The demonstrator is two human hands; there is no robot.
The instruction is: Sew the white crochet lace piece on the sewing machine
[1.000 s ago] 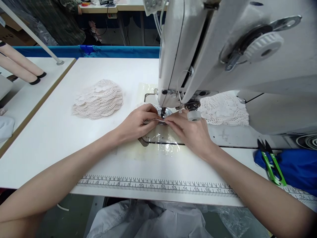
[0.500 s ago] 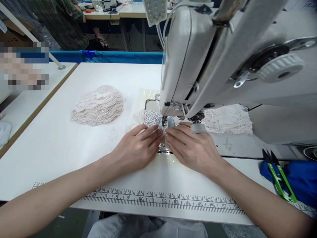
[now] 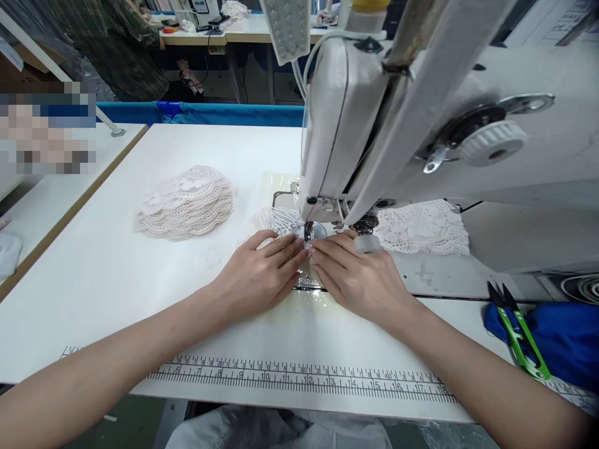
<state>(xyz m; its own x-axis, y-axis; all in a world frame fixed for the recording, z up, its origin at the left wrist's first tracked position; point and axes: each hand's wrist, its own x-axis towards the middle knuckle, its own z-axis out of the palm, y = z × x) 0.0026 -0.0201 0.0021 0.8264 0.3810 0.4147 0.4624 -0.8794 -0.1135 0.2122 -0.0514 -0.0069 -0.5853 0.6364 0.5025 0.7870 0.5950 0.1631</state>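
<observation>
A small white lace piece [image 3: 279, 219] lies under the presser foot [image 3: 307, 231] of the sewing machine [image 3: 349, 118]. My left hand [image 3: 262, 269] rests on its near edge just left of the foot, fingertips pressed together on the lace. From the right, my right hand [image 3: 361, 274] meets it, its fingers closed at the same edge in front of the foot. The two sets of fingertips almost touch, and they cover part of the lace. Behind my right hand, another stretch of lace [image 3: 423, 227] lies on the machine bed.
Left on the table [image 3: 187, 330] sits a stack of lace pieces [image 3: 187, 202]. Green-handled thread snips [image 3: 519, 333] lie on blue cloth [image 3: 568, 340] at right. A printed ruler [image 3: 304, 377] runs along the front edge. A person in a plaid sleeve [image 3: 107, 47] is beyond.
The camera view has shifted slightly, so the machine appears a little further left and lower. My hands stay at the presser foot, with only a slight shift of the fingers on the lace.
</observation>
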